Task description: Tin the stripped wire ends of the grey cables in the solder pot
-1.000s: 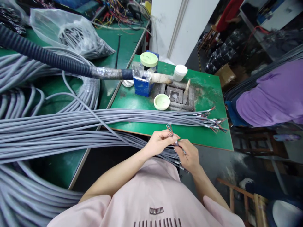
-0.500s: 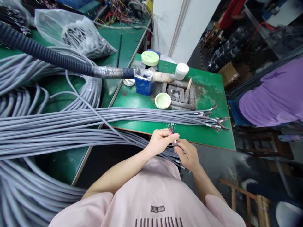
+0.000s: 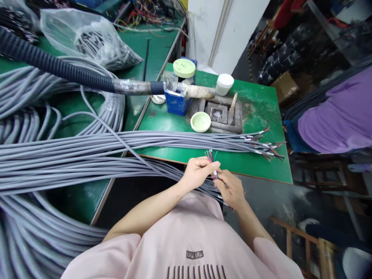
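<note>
Between my hands, just off the table's front edge, is the end of a grey cable (image 3: pixel 215 175) with fanned-out coloured wires (image 3: pixel 209 155). My left hand (image 3: pixel 199 171) pinches the wires near their base, thumb laid across them. Closed round the grey sheath just below is my right hand (image 3: pixel 231 188). A white band shows on the cable between the two hands. Beyond them, a long bundle of grey cables (image 3: pixel 180 140) lies over the green table, its stripped ends (image 3: pixel 269 149) at the right. More grey cables (image 3: pixel 207 190) hang below my hands, partly hidden by them.
On the green table (image 3: pixel 258 112) stand a solder pot (image 3: pixel 217 113), a shallow pale-green dish (image 3: pixel 200 122), a white lidded jar (image 3: pixel 224 84) and a blue box (image 3: pixel 176 104). A black corrugated hose (image 3: pixel 72 75) crosses above. A person in purple (image 3: pixel 337 116) is at the right.
My hands stay almost in place on the cable end. One green wire now stands apart to the right of the other wires. The view has shifted slightly.
</note>
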The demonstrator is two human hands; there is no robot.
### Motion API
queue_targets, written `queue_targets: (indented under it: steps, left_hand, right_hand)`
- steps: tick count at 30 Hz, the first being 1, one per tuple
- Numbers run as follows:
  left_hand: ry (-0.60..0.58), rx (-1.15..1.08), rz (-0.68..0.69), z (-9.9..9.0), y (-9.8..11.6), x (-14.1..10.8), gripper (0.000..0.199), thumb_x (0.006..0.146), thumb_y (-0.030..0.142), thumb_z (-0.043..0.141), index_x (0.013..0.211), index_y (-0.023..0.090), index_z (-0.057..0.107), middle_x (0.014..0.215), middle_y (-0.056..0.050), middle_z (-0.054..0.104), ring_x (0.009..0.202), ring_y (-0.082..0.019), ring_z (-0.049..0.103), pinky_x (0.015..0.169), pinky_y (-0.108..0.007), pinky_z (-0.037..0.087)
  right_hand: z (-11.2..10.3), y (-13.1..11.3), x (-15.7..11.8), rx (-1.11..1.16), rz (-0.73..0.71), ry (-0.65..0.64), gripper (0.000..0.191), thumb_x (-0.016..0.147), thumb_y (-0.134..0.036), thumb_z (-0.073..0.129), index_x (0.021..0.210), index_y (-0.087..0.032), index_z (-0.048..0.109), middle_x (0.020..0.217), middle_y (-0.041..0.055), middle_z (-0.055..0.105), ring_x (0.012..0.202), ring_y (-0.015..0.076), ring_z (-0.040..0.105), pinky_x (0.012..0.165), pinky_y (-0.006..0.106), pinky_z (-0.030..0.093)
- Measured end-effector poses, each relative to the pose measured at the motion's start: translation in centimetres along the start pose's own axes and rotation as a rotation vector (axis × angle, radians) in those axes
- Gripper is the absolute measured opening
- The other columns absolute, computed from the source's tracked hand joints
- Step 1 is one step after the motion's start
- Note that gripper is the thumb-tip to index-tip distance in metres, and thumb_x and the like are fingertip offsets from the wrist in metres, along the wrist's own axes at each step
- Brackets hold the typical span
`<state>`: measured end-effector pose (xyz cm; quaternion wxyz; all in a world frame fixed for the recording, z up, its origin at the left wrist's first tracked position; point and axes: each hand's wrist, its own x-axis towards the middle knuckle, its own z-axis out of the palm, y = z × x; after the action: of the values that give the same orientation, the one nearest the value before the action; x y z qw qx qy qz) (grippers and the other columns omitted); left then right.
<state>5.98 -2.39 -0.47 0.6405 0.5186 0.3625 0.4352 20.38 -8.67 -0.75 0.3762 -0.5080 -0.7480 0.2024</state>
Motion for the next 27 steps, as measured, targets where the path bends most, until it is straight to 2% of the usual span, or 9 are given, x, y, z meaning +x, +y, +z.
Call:
queue_targets:
  steps: [27]
  left_hand:
    - [-0.005, -0.065, -0.023, -0.29, -0.55, 0.14, 0.042, 0.079, 0.047, 0.066, 0.052, 0.015, 0.066, 0.063, -0.005, 0.068, 0.062, -0.012, 0.062, 0.061, -0.024, 0.048]
  right_hand:
    - [0.19, 0.35, -0.15, 0.012, 0.022, -0.003, 0.014, 0.09, -0.017, 0.049, 0.08, -0.021, 0.058, 0.07, 0.0014, 0.064, 0.07, 0.0151, 0.061, 0.065, 0.029, 0.046]
